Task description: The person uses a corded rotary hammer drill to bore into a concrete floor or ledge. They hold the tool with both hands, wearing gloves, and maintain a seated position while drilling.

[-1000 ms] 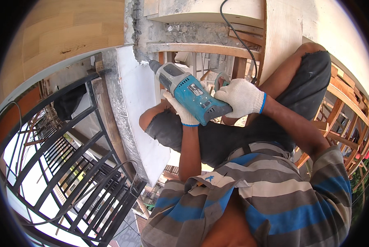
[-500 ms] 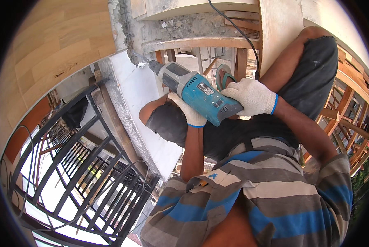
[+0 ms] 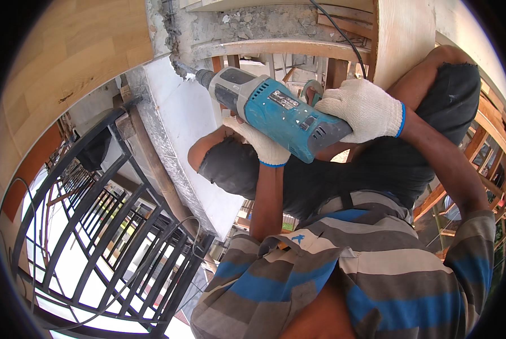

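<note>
A teal and grey rotary hammer drill (image 3: pixel 278 110) lies across my lap, its nose pointing up and left. My right hand (image 3: pixel 363 110), in a white knit glove with a blue cuff, is wrapped round the rear handle. Under the front of the body, my gloved left hand (image 3: pixel 258 141) supports the tool, its fingers partly hidden behind it. The chuck (image 3: pixel 204 78) is dark, and the bit beyond it meets the chipped concrete edge (image 3: pixel 176 59). I cannot tell how deep the bit sits.
Wood panelling (image 3: pixel 77 56) fills the upper left. A black metal railing (image 3: pixel 94 226) stands at the left, beside a white slab (image 3: pixel 179 124). The black power cord (image 3: pixel 349 42) runs up past a wooden board (image 3: pixel 402 42). Timber framing (image 3: pixel 481 152) is at the right.
The drill and both hands sit slightly further right in the picture, as the view has shifted a little. The bit stays at the concrete edge, and both grips are unchanged.
</note>
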Demonstrator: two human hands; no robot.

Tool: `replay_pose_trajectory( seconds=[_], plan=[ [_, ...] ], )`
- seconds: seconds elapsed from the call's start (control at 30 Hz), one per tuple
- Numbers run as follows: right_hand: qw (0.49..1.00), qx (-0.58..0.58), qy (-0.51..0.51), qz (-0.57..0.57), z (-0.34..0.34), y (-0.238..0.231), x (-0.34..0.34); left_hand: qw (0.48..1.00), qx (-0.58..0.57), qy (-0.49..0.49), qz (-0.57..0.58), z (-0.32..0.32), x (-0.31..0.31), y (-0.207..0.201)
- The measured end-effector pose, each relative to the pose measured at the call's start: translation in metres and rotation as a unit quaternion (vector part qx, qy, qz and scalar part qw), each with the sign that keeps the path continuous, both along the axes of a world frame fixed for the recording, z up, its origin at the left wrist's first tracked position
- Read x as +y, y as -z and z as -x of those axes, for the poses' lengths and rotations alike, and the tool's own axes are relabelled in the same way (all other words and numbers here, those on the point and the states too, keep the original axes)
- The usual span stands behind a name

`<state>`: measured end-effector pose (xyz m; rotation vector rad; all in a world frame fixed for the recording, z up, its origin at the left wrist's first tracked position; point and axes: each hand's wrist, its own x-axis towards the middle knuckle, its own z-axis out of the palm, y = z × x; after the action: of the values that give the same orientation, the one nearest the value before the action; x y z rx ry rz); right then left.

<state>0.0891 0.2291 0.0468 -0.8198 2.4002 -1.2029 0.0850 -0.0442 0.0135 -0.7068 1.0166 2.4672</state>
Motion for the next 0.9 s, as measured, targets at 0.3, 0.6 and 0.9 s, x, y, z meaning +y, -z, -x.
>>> replay_pose_trajectory(
  seconds=[0.3,0.6,0.9],
  plan=[
    [0.997,0.069,-0.022,-0.017,0.031,0.006,0.016,0.992,-0.067,0.034,-0.102,0.033,-0.01,0.036],
    [0.984,0.151,-0.041,-0.083,0.014,0.047,0.015,0.995,-0.077,0.026,-0.064,0.074,-0.05,0.09],
    [0.989,0.103,-0.038,-0.096,0.004,0.037,0.037,0.996,-0.09,0.016,-0.016,0.05,-0.023,0.065]
  ],
)
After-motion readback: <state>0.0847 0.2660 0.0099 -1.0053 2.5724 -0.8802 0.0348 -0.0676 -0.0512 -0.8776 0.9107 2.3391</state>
